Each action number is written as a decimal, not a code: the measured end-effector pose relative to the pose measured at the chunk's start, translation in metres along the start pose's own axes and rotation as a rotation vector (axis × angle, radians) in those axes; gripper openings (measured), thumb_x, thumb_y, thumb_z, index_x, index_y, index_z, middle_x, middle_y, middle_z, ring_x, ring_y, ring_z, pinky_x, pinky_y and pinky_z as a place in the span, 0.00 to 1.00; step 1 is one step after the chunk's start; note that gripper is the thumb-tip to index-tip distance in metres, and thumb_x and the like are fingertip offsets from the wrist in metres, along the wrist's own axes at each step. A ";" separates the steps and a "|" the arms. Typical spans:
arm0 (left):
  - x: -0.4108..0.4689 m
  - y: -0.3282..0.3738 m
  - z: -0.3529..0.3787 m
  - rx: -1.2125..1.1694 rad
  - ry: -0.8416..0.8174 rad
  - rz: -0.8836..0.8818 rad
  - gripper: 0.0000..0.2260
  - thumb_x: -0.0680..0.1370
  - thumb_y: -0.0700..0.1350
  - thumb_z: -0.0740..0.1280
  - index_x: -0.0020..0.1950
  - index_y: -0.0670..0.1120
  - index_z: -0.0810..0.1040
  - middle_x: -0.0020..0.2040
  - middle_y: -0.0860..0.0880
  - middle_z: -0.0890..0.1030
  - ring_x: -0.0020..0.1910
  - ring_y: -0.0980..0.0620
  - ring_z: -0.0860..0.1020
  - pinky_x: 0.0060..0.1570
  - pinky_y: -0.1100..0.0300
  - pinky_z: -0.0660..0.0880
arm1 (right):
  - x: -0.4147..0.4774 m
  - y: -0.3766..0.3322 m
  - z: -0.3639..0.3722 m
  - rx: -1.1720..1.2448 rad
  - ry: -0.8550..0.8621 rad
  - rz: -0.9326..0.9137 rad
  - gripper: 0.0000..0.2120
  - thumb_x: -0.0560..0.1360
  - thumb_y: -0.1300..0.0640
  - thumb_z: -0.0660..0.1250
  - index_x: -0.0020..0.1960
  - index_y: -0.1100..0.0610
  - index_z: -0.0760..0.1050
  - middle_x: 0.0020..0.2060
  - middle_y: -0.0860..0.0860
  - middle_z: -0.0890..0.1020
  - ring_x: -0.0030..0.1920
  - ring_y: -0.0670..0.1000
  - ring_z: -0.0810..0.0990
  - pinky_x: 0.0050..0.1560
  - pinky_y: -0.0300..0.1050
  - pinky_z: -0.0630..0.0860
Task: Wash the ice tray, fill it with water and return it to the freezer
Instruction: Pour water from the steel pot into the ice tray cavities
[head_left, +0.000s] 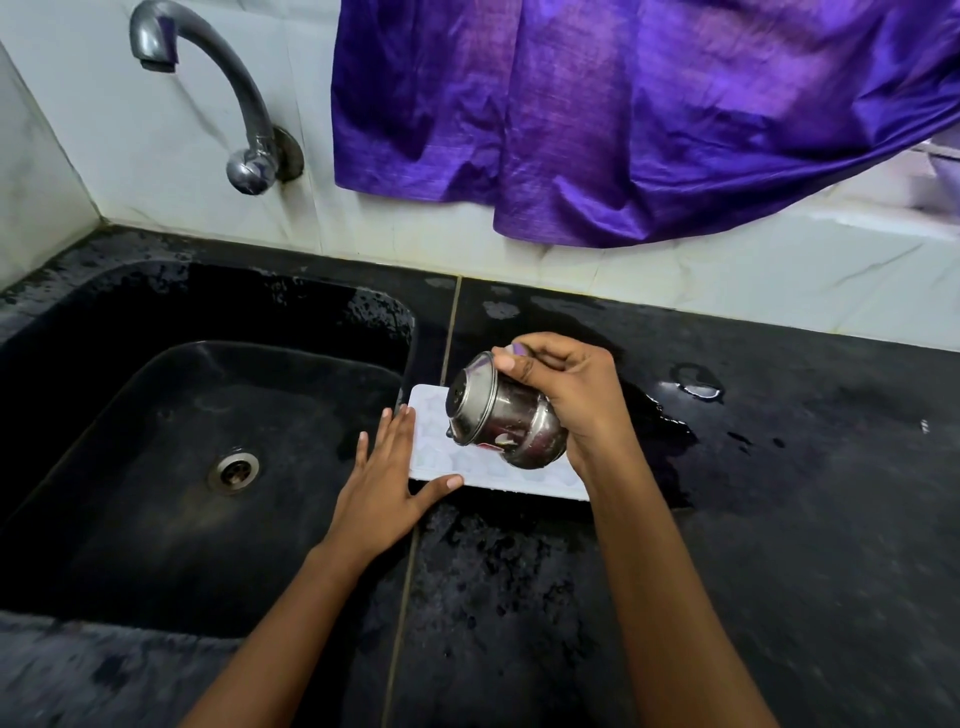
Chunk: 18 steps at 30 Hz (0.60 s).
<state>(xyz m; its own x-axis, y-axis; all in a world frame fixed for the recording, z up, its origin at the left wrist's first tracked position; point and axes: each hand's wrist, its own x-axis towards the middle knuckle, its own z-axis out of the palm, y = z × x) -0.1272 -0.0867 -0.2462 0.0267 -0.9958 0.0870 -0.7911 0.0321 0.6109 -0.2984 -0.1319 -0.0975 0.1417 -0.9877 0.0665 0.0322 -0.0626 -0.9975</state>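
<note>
A white ice tray (470, 467) lies flat on the black counter just right of the sink. My right hand (566, 395) grips a small steel pot (501, 421) and holds it tipped mouth-down toward the left, right above the tray. Part of the tray is hidden under the pot and the hand. My left hand (387, 478) lies with straight fingers against the tray's left edge, thumb along its front edge.
The black sink (171, 441) with its steel drain (234, 469) fills the left side. A steel tap (208, 88) juts from the tiled wall above it. A purple cloth (623, 104) hangs over the back wall. The black counter (779, 493) is wet, with puddles.
</note>
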 end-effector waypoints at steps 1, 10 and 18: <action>0.000 0.000 0.000 -0.003 0.002 0.002 0.48 0.69 0.75 0.51 0.78 0.46 0.42 0.79 0.52 0.44 0.75 0.59 0.37 0.72 0.57 0.35 | 0.000 0.000 0.001 -0.015 -0.005 -0.002 0.07 0.65 0.66 0.75 0.35 0.55 0.81 0.39 0.57 0.84 0.48 0.58 0.83 0.56 0.58 0.78; -0.001 0.000 0.000 -0.015 0.011 0.005 0.47 0.69 0.73 0.52 0.78 0.46 0.42 0.79 0.52 0.45 0.75 0.59 0.37 0.73 0.57 0.35 | 0.003 -0.004 0.009 -0.140 -0.017 -0.006 0.05 0.63 0.63 0.76 0.37 0.56 0.82 0.41 0.56 0.85 0.48 0.58 0.83 0.57 0.60 0.76; 0.000 0.000 0.000 0.000 0.006 0.004 0.47 0.69 0.72 0.51 0.78 0.46 0.42 0.79 0.51 0.45 0.75 0.59 0.37 0.73 0.57 0.35 | 0.008 -0.010 0.011 -0.150 -0.027 -0.038 0.07 0.63 0.62 0.77 0.34 0.53 0.81 0.38 0.54 0.85 0.43 0.53 0.83 0.54 0.55 0.77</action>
<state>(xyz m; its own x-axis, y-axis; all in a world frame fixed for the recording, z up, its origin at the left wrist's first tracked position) -0.1277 -0.0866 -0.2463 0.0275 -0.9952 0.0940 -0.7911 0.0359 0.6106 -0.2868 -0.1373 -0.0865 0.1698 -0.9801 0.1026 -0.1102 -0.1224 -0.9863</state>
